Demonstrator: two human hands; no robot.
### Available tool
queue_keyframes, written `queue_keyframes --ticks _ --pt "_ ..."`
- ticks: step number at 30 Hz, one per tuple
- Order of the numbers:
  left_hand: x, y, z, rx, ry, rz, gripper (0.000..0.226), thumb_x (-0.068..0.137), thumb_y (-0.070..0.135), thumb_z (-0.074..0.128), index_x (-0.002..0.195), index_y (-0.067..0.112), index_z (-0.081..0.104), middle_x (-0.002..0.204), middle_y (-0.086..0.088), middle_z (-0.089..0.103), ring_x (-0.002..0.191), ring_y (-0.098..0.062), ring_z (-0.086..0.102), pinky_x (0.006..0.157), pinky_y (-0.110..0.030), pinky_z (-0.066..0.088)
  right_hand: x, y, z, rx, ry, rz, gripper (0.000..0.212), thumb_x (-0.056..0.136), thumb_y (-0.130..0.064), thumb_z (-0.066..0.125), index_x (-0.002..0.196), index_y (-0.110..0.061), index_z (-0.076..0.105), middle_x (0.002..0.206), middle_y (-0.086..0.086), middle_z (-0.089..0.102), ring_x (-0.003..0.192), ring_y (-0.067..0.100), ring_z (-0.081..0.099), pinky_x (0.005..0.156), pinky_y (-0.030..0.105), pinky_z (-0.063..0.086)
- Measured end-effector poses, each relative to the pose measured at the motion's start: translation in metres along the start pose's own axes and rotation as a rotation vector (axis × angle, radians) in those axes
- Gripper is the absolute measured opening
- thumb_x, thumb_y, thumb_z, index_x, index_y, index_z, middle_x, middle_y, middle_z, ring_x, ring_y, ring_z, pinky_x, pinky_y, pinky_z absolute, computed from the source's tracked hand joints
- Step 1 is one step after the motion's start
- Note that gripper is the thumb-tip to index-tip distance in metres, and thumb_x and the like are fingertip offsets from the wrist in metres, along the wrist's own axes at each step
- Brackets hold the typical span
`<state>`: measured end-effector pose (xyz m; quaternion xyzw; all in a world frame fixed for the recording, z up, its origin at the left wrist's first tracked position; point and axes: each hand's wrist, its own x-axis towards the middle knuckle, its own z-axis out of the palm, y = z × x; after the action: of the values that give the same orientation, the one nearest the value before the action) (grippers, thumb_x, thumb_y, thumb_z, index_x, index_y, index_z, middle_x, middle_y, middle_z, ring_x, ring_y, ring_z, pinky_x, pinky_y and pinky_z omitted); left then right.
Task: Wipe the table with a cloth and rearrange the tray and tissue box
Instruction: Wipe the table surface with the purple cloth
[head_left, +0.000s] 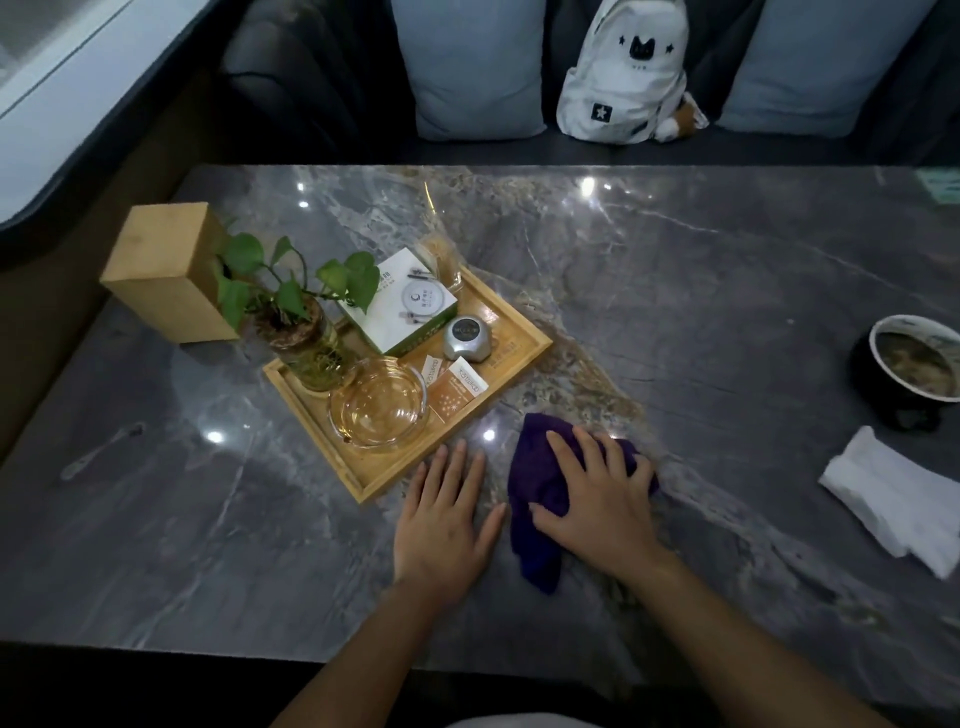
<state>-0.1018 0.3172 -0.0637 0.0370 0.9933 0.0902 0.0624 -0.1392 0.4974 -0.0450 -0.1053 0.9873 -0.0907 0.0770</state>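
Purple cloth (545, 483) lies bunched on the grey marble table (727, 291), pinned flat under the right hand (597, 499), whose fingers are spread over it, pressing rather than gripping. The left hand (447, 519) rests just beside it, palm down and empty, fingertips at the near corner of the wooden tray (519, 332).

That corner is what the coming move hangs on, I'd say. The tray sits skewed on the table, its long axis running from the near right up to the far left, and it lies ahead and to the left of both hands, so the left one is plainly the nearer to shift it. It carries a potted plant (296, 306), a glass bowl (379, 410), a white-and-green box (405, 306) and a small silver gadget (466, 338).

The wooden tissue box (166, 275) stands beyond the tray at the far left, well apart from either hand; reaching it means going past the plant. Open tabletop stretches to the right of the cloth for wiping.
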Motion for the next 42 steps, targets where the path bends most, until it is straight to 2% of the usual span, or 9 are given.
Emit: queue_keyframes --ticks 6,9,11,14,18,21,24,29,42 --pt "-0.004 -0.008 -0.009 -0.118 0.068 0.016 0.063 0.09 0.058 0.022 0.145 0.028 0.011 0.152 0.007 0.0 0.137 -0.005 -0.008 0.113 -0.028 -0.003 0.001 -0.031 0.001 0.088 0.05 -0.041 0.06 0.075 -0.036 0.055 0.132 -0.022 0.04 0.134 0.006 0.048 0.119 0.028 0.041 0.096 0.045 0.03" --pt "-0.019 -0.018 -0.024 -0.185 0.202 -0.01 0.05 0.089 0.048 0.039 0.13 0.021 0.048 0.143 0.001 0.042 0.132 -0.014 0.038 0.107 -0.031 0.031 0.002 -0.035 -0.001 0.17 0.059 -0.049 0.061 0.075 -0.035 0.058 0.132 -0.022 0.041 0.132 0.005 0.049 0.118 0.026 0.042 0.099 0.043 0.031" --pt "-0.034 -0.031 -0.03 -0.207 0.326 -0.047 0.037 0.088 0.041 0.044 0.108 0.017 0.064 0.114 -0.002 0.066 0.103 -0.018 0.061 0.087 -0.031 0.046 0.004 -0.044 -0.005 0.236 0.066 -0.085 0.061 0.074 -0.034 0.06 0.131 -0.023 0.043 0.132 0.004 0.049 0.119 0.024 0.041 0.1 0.041 0.031" --pt "-0.052 -0.061 -0.036 -0.208 0.462 -0.195 0.029 0.087 0.034 0.046 0.092 0.014 0.066 0.089 -0.004 0.069 0.08 -0.022 0.064 0.073 -0.031 0.044 0.006 -0.073 -0.014 0.359 0.116 -0.199 0.059 0.07 -0.027 0.065 0.126 -0.02 0.051 0.125 0.006 0.055 0.115 0.025 0.046 0.099 0.043 0.034" --pt "-0.067 -0.107 -0.042 -0.179 0.527 -0.457 0.038 0.085 0.038 0.042 0.092 0.009 0.065 0.092 -0.011 0.069 0.082 -0.031 0.064 0.075 -0.036 0.045 0.01 -0.122 -0.031 0.47 0.223 -0.373 0.055 0.063 -0.023 0.063 0.117 -0.014 0.059 0.115 0.009 0.061 0.103 0.03 0.055 0.086 0.045 0.044" --pt "-0.075 -0.141 -0.039 -0.125 0.474 -0.642 0.052 0.085 0.043 0.038 0.114 0.005 0.06 0.12 -0.015 0.063 0.115 -0.032 0.056 0.094 -0.044 0.044 0.016 -0.154 -0.04 0.516 0.229 -0.45 0.054 0.062 -0.02 0.062 0.116 -0.013 0.059 0.112 0.009 0.062 0.101 0.029 0.056 0.086 0.043 0.045" --pt "-0.083 -0.174 -0.032 -0.137 0.364 -0.756 0.06 0.091 0.048 0.035 0.141 0.014 0.031 0.152 -0.004 0.029 0.143 -0.018 0.015 0.117 -0.037 0.012 0.023 -0.183 -0.043 0.519 0.216 -0.509 0.054 0.062 -0.018 0.063 0.115 -0.011 0.06 0.111 0.01 0.063 0.1 0.032 0.057 0.087 0.042 0.044" --pt "-0.091 -0.216 -0.027 -0.137 0.252 -0.868 0.074 0.089 0.061 0.016 0.146 0.017 0.002 0.158 0.0 0.002 0.144 -0.014 -0.007 0.119 -0.035 -0.003 0.039 -0.223 -0.04 0.531 0.171 -0.537 0.055 0.064 -0.013 0.069 0.118 -0.012 0.058 0.115 0.01 0.061 0.104 0.031 0.054 0.088 0.045 0.045" --pt "-0.091 -0.229 -0.024 -0.155 0.312 -0.932 0.078 0.085 0.066 0.005 0.145 0.018 -0.004 0.157 0.0 0.001 0.142 -0.012 -0.009 0.117 -0.034 -0.009 0.111 -0.339 -0.005 0.527 0.087 -0.477 0.058 0.069 -0.018 0.068 0.124 -0.015 0.05 0.12 0.011 0.058 0.11 0.033 0.049 0.097 0.047 0.039"
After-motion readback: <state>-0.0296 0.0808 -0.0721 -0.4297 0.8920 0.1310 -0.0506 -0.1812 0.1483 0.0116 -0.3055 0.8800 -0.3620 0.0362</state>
